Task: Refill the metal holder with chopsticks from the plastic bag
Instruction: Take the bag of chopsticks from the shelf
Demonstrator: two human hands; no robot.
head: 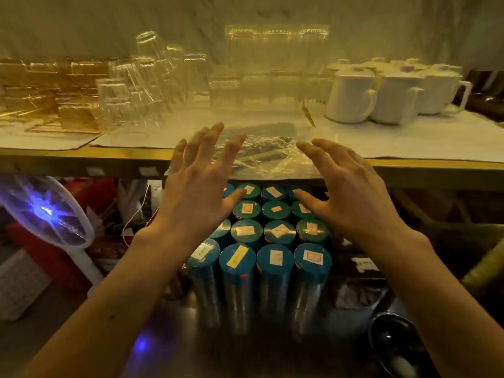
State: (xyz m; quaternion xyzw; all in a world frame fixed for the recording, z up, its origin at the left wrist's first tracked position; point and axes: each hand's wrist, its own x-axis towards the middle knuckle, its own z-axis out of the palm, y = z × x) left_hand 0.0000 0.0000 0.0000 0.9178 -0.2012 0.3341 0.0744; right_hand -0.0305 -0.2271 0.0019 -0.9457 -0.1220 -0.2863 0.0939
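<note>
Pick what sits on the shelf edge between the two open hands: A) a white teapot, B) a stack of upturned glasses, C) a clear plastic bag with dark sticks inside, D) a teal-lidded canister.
C: the clear plastic bag lies on the shelf edge between the left hand and right hand, both open and empty.

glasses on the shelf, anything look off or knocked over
One clear glass sits tilted on top of the upside-down glasses at the shelf's left, leaning rather than standing square. The white pitchers on the right stand upright. Nothing looks spilled or broken.
</note>
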